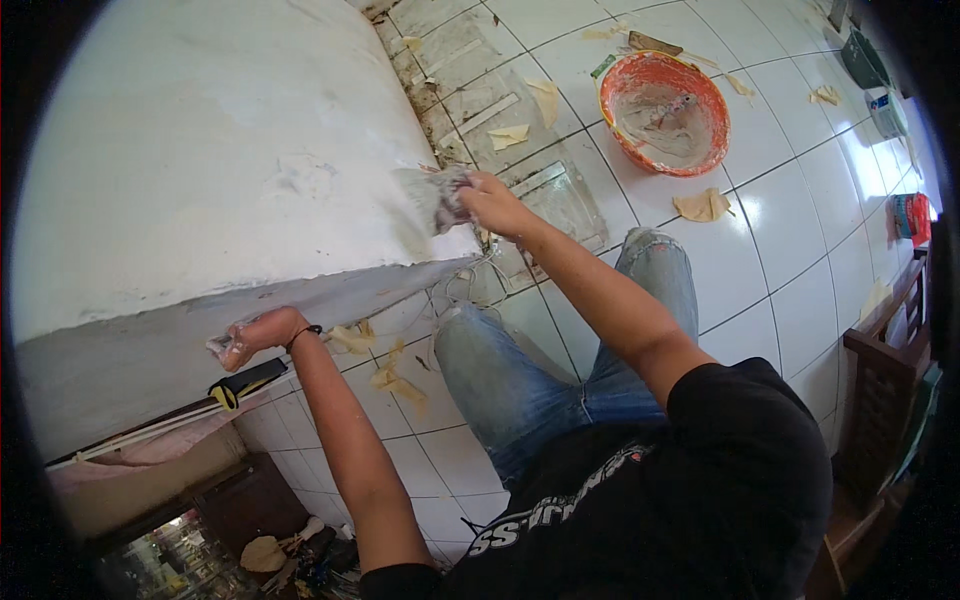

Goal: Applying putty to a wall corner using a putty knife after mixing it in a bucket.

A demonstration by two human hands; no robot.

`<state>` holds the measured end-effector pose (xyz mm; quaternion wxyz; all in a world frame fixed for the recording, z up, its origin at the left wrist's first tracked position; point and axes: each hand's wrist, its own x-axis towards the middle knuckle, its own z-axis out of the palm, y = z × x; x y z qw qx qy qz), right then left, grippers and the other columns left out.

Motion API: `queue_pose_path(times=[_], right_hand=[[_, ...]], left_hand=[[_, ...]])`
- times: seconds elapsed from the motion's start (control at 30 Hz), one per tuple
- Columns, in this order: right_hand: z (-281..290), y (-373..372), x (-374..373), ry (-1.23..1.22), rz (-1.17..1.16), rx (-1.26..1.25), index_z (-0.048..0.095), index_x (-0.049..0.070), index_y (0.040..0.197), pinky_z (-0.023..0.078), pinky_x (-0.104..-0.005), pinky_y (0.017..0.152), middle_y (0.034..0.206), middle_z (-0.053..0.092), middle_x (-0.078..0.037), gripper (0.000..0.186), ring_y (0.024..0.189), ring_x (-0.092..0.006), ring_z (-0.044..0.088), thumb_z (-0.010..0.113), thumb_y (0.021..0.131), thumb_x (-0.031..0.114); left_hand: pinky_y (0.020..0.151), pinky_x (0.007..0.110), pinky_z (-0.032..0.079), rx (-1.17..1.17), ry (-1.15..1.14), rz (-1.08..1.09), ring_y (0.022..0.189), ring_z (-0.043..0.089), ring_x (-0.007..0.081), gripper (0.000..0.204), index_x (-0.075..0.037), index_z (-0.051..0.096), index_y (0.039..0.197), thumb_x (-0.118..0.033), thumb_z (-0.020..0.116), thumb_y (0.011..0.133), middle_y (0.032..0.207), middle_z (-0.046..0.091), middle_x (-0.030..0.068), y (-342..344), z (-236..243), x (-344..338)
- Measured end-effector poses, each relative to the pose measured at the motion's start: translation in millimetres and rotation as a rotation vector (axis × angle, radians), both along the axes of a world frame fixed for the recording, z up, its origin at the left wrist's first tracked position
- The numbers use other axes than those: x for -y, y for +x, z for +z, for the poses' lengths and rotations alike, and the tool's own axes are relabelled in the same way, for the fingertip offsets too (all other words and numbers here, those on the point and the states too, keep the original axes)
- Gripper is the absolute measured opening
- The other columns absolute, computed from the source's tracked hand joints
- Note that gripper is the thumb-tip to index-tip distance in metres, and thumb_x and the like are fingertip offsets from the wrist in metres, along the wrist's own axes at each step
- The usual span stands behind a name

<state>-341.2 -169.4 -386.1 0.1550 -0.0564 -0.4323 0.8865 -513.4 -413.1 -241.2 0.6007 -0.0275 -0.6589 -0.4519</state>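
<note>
My right hand (492,207) is closed round a crumpled grey-white wad (440,193), blurred by motion, perhaps a cloth. The wad is against the edge of the white wall (220,160), which has faint grey smears and small pits. My left hand (255,340), its fingers curled and coated with pale paste, is beside the wall's shaded narrow face (150,350). Whether those fingers hold anything is hidden. Just below the left hand is a black and yellow object (245,384); its kind is unclear.
An orange bucket (715,130) with whitish paste inside stands on the white tiled floor (770,190). Dry leaf-like scraps (705,205) lie scattered around. Thin cables (480,270) run near the wall's corner. Wooden furniture (880,400) is at the right, and a cluttered cabinet (240,510) at the lower left.
</note>
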Motion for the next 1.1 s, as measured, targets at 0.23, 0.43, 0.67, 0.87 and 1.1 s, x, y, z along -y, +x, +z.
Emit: queue_pose_path(times=[0.23, 0.43, 0.67, 0.87, 1.1], right_hand=[[-211, 22, 67, 0.518, -0.374, 0.729, 0.060, -0.002, 0.096, 0.046, -0.0421, 0.075, 0.083, 0.063, -0.022, 0.024, 0.081, -0.0373, 0.061, 0.045, 0.082, 0.011], [-187, -6, 156, 0.435, -0.674, 0.675, 0.052, 0.001, 0.124, 0.045, -0.0454, 0.085, 0.101, 0.060, -0.029, 0.044, 0.095, -0.0434, 0.057, 0.050, 0.081, 0.007], [-152, 47, 198, 0.299, -0.152, 0.825, 0.051, 0.003, 0.125, 0.046, -0.0475, 0.082, 0.097, 0.060, -0.030, 0.045, 0.093, -0.0444, 0.057, 0.049, 0.080, 0.008], [-194, 10, 107, 0.520, -0.450, 0.865, 0.055, 0.000, 0.114, 0.046, -0.0488, 0.081, 0.092, 0.062, -0.028, 0.037, 0.090, -0.0449, 0.058, 0.048, 0.080, 0.013], [-207, -20, 93, 0.631, -0.173, 0.973, 0.060, -0.005, 0.100, 0.048, -0.0460, 0.079, 0.090, 0.061, -0.031, 0.035, 0.089, -0.0436, 0.060, 0.051, 0.075, 0.019]], left_hand=[[0.089, 0.031, 0.026, -0.149, 0.018, -0.135, 0.091, 0.027, 0.0158, 0.017, -0.007, 0.027, 0.089, -0.016, 0.042, 0.090, 0.099, 0.026, 0.0053, -11, -11, -1], [0.087, 0.032, 0.031, -0.149, 0.095, -0.292, 0.092, 0.036, 0.0172, 0.017, -0.008, 0.033, 0.100, -0.020, 0.043, 0.092, 0.104, 0.037, 0.0048, -23, -7, 12], [0.088, 0.036, 0.038, -0.132, 0.117, -0.263, 0.096, 0.041, 0.0197, 0.025, -0.007, 0.036, 0.109, -0.026, 0.040, 0.093, 0.109, 0.039, 0.0075, -19, -3, 22], [0.085, 0.031, 0.034, -0.135, 0.110, -0.182, 0.091, 0.036, 0.0163, 0.018, -0.008, 0.037, 0.101, -0.024, 0.040, 0.093, 0.100, 0.036, 0.0012, -13, 0, 13], [0.086, 0.027, 0.027, -0.133, 0.071, -0.227, 0.093, 0.027, 0.0138, 0.016, -0.006, 0.029, 0.097, -0.022, 0.032, 0.097, 0.106, 0.025, -0.0020, -19, -17, 17]])
